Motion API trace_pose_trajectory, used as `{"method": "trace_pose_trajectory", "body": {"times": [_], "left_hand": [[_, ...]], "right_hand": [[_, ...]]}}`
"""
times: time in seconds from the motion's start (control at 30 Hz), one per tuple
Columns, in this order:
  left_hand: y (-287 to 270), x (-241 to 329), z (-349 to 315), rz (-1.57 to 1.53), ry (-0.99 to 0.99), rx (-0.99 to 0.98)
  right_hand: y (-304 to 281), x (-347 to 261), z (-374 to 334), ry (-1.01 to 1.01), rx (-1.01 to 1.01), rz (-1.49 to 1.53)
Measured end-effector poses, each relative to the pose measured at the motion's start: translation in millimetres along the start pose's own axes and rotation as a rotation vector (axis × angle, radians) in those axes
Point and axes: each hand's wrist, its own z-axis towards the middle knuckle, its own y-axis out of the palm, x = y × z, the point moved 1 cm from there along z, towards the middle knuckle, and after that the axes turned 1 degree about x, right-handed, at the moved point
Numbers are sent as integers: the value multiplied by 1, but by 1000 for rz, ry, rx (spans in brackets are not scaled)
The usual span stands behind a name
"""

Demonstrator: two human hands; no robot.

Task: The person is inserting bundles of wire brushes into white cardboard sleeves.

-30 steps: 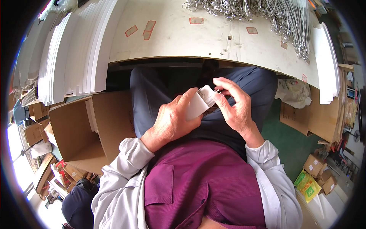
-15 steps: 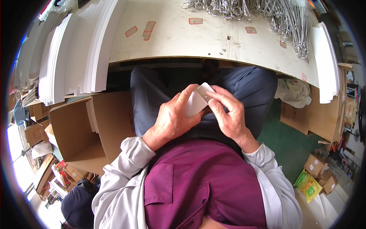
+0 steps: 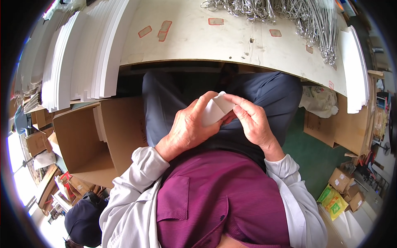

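Far left, I note white sheets (image 3: 78,53) stacked on the worktable's (image 3: 231,45) left edge, an open cardboard box (image 3: 91,136) below. Over the lap, just under the table's front edge, my left hand (image 3: 186,128) is curled around a small white folded card (image 3: 215,109), thumb on its face. My right hand (image 3: 252,122) pinches its upper right corner with fingertips (image 3: 233,99). To fold well, I judge: keep the left grip firm, align edges, press the crease evenly. Metal wire pieces (image 3: 289,16) lie at the far right edge.

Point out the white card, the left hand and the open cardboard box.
white card (image 3: 214,110), head view, its flat face.
left hand (image 3: 188,130), head view, its back.
open cardboard box (image 3: 78,136), head view, its inner wall.
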Motion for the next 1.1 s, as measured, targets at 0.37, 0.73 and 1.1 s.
{"method": "trace_pose_trajectory", "body": {"times": [0.37,0.73,1.1], "left_hand": [[6,-7,0,86,1,-51],[13,-12,-7,136,-132,-65],[20,-19,-11,177,-33,44]], "right_hand": [[30,18,3,-160,318,-231],[35,17,1,-183,250,-356],[30,22,7,173,280,52]]}}
